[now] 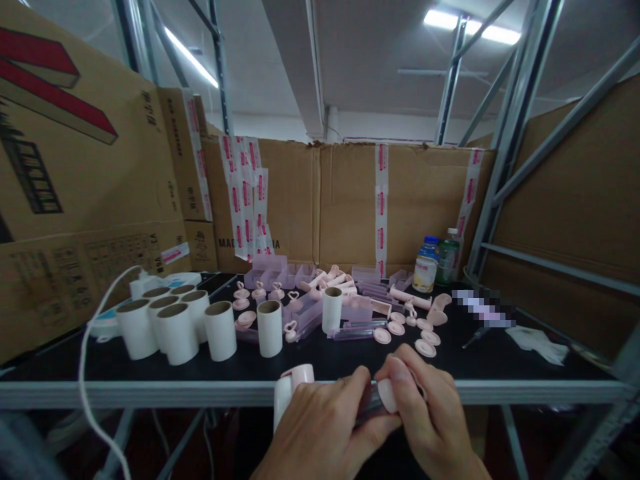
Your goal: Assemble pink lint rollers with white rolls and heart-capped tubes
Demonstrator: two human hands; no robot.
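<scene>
Left hand (pixel 320 427): grip closed around a white roll (pixel 290 395), 6 o'clock, at the table (pixel 150 373) edge.
Right hand (pixel 425 417): fingers pinched on a pink cap (pixel 387 395), touching the left hand.
Tubes (pixel 175 327): upright, 9 o'clock.

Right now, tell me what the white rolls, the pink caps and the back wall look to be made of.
White rolls: likely paper wound on a cardboard core; matte white outside, brown inner rim.
Pink caps: probably moulded plastic; smooth, even colour, slight sheen.
Back wall: corrugated cardboard; dull brown, creased, joined with printed tape.
</scene>
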